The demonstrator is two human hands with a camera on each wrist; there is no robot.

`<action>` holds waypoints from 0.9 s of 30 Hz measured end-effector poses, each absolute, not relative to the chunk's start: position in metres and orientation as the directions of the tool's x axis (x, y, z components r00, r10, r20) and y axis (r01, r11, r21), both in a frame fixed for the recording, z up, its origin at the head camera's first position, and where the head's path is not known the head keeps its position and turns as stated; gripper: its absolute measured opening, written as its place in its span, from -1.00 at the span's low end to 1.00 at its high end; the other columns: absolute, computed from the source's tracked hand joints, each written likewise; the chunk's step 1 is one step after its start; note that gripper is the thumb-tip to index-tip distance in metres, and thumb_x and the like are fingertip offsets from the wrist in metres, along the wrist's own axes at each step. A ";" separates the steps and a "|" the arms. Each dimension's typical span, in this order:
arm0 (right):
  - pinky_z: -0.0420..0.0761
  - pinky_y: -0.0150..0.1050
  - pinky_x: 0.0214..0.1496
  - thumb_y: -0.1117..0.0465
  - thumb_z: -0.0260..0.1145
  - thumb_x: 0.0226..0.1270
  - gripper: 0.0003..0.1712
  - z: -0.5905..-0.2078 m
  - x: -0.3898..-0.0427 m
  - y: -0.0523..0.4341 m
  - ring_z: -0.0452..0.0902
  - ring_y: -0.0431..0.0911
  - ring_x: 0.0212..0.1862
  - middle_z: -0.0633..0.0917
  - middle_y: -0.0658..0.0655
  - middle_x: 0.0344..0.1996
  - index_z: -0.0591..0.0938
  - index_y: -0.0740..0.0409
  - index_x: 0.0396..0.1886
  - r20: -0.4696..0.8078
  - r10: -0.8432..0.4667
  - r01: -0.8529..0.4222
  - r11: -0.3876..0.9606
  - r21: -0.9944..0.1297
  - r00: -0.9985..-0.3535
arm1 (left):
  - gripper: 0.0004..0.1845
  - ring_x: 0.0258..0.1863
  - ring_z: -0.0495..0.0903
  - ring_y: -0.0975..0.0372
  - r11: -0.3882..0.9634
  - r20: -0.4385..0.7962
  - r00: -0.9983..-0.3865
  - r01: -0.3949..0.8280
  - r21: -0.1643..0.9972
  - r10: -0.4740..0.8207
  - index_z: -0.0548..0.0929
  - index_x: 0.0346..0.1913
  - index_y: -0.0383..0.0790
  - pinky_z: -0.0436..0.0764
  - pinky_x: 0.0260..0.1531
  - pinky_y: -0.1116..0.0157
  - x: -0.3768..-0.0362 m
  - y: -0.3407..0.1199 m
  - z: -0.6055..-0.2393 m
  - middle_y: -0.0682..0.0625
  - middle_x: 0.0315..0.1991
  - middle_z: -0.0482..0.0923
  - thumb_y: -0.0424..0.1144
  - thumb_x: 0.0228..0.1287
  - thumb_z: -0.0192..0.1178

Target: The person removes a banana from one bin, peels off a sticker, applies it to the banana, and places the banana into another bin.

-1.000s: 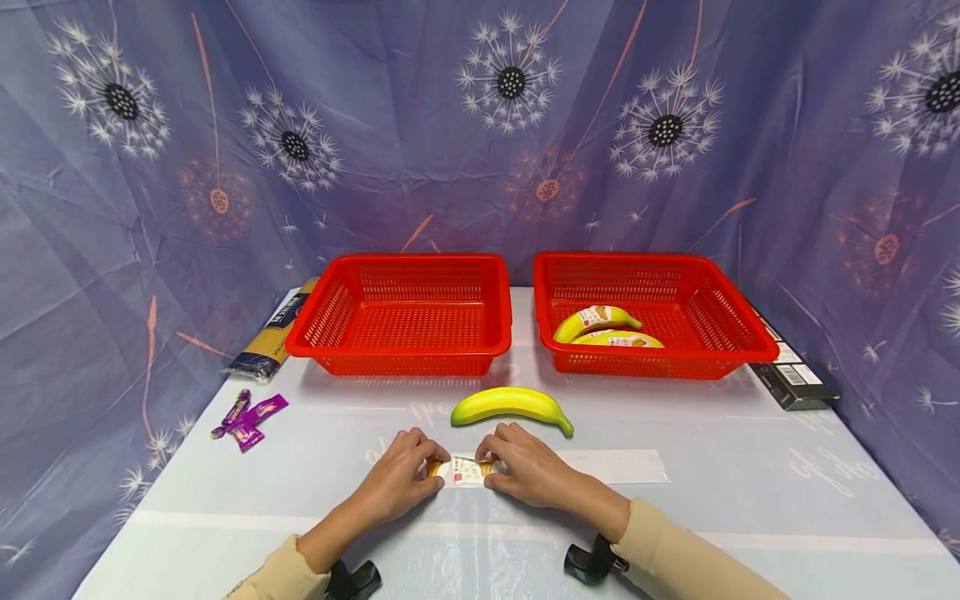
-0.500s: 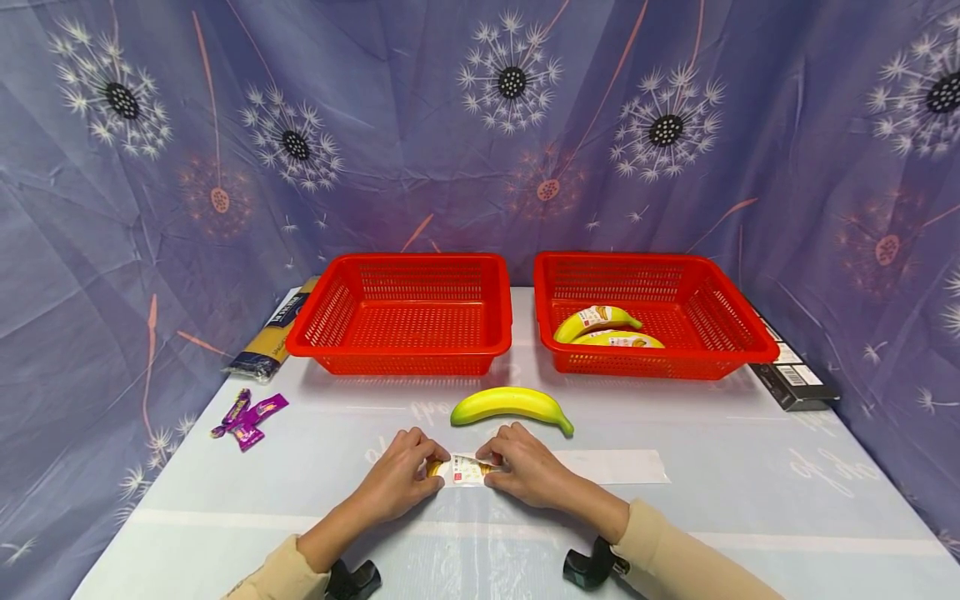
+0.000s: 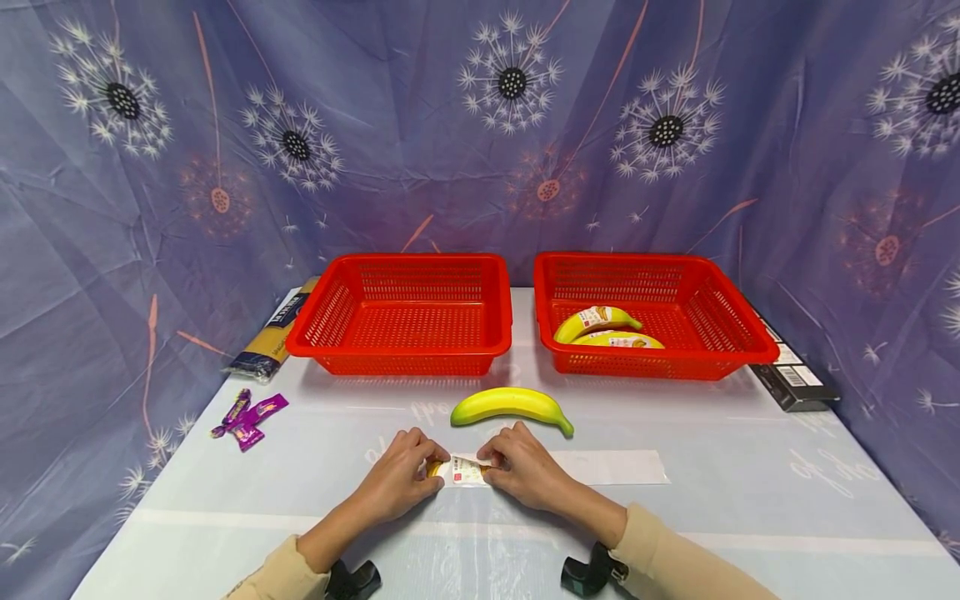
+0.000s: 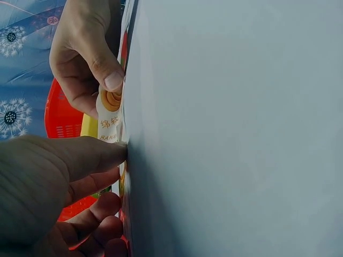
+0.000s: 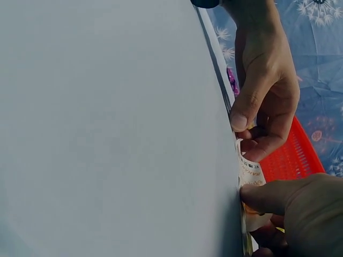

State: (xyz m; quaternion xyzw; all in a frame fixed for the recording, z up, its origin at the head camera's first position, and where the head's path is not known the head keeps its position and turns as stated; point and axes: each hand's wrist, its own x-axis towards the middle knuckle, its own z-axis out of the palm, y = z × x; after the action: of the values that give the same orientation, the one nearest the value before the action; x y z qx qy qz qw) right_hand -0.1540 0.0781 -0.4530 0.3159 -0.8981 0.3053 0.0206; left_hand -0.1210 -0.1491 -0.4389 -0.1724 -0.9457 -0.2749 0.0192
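A white backing strip [image 3: 618, 467] of banana stickers lies flat on the table, running from beneath my left hand [image 3: 399, 472] past my right. My left fingers and thumb pinch down at its left part. With thumb and fingers, my right hand [image 3: 527, 468] pinches a banana-printed sticker [image 3: 467, 471] whose right side is lifted off the strip. Seen from the right wrist, the sticker [image 5: 251, 172] bends up between both hands. A yellow banana [image 3: 512, 404] with greenish ends, bare of any sticker on its visible side, lies just beyond my hands.
Two red baskets stand at the back: the left one [image 3: 401, 364] shows a bare bottom, the right one [image 3: 652, 364] holds bananas with stickers [image 3: 600, 317]. Purple wrapped candies [image 3: 247, 419] and a pasta bag [image 3: 273, 337] lie left. A black box [image 3: 793, 379] sits right.
My right hand has shifted very slightly, and the sticker's right side has peeled further up from the strip. My left hand stays in place.
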 end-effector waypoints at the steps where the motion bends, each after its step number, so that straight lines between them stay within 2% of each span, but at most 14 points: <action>1: 0.29 -0.46 -0.24 0.20 0.40 0.05 -0.85 -0.453 -0.153 0.078 0.21 -0.31 -0.31 0.46 -0.19 -0.53 0.67 -0.05 -0.33 0.233 -0.551 -0.578 0.613 -0.539 -0.802 | -0.76 -0.32 0.21 0.33 0.789 0.131 -0.940 0.337 0.514 0.316 0.66 -0.25 -0.05 0.24 -0.38 0.45 -0.121 -0.149 -0.439 0.12 -0.36 0.38 -0.27 -0.05 0.39; 10: 0.29 -0.39 -0.20 0.21 0.41 0.05 -0.89 -0.455 -0.151 0.079 0.23 -0.28 -0.26 0.52 -0.18 -0.44 0.70 -0.12 -0.42 0.226 -0.535 -0.548 0.578 -0.604 -0.814 | -0.77 -0.32 0.21 0.33 0.791 0.131 -0.940 0.337 0.511 0.316 0.66 -0.25 -0.05 0.26 -0.38 0.45 -0.121 -0.149 -0.439 0.13 -0.37 0.38 -0.27 -0.04 0.39; 15: 0.33 -0.44 -0.27 0.15 0.38 0.13 -0.93 -0.452 -0.153 0.086 0.29 -0.29 -0.33 0.57 -0.24 -0.48 0.69 -0.17 -0.40 0.226 -0.547 -0.527 0.487 -0.696 -0.806 | -0.77 -0.33 0.21 0.33 0.785 0.141 -0.936 0.349 0.511 0.324 0.66 -0.25 -0.06 0.26 -0.38 0.45 -0.121 -0.149 -0.439 0.12 -0.38 0.38 -0.27 -0.05 0.40; 20: 0.41 -0.44 -0.32 0.10 0.34 0.20 -0.95 -0.440 -0.156 0.097 0.36 -0.31 -0.36 0.61 -0.10 -0.45 0.69 -0.08 -0.37 0.217 -0.552 -0.470 0.373 -0.800 -0.806 | -0.76 -0.32 0.22 0.33 0.789 0.141 -0.933 0.356 0.501 0.332 0.66 -0.24 -0.07 0.27 -0.38 0.45 -0.122 -0.149 -0.439 0.12 -0.37 0.37 -0.25 -0.04 0.40; 23: 0.42 -0.44 -0.31 0.09 0.35 0.19 -0.90 -0.430 -0.160 0.105 0.36 -0.32 -0.36 0.62 -0.07 -0.45 0.69 -0.01 -0.39 0.230 -0.541 -0.481 0.385 -0.788 -0.809 | -0.77 -0.32 0.23 0.33 0.787 0.139 -0.932 0.358 0.502 0.336 0.66 -0.24 -0.07 0.28 -0.38 0.45 -0.122 -0.149 -0.437 0.12 -0.38 0.39 -0.24 -0.03 0.39; 27: 0.38 -0.45 -0.31 0.13 0.38 0.15 -0.93 -0.421 -0.168 0.116 0.33 -0.32 -0.37 0.58 -0.12 -0.50 0.68 0.01 -0.44 0.242 -0.506 -0.504 0.480 -0.718 -0.828 | -0.76 -0.33 0.31 0.30 0.743 0.154 -0.929 0.362 0.563 0.336 0.66 -0.19 -0.11 0.34 -0.35 0.44 -0.128 -0.142 -0.430 0.10 -0.39 0.45 -0.16 0.04 0.36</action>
State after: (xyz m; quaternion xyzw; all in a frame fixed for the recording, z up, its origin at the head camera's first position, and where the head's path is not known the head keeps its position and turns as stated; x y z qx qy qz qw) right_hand -0.1681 0.1159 -0.4209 0.2936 -0.8603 0.4167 -0.0013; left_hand -0.1279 -0.1422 -0.4295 -0.1868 -0.9334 -0.3058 0.0212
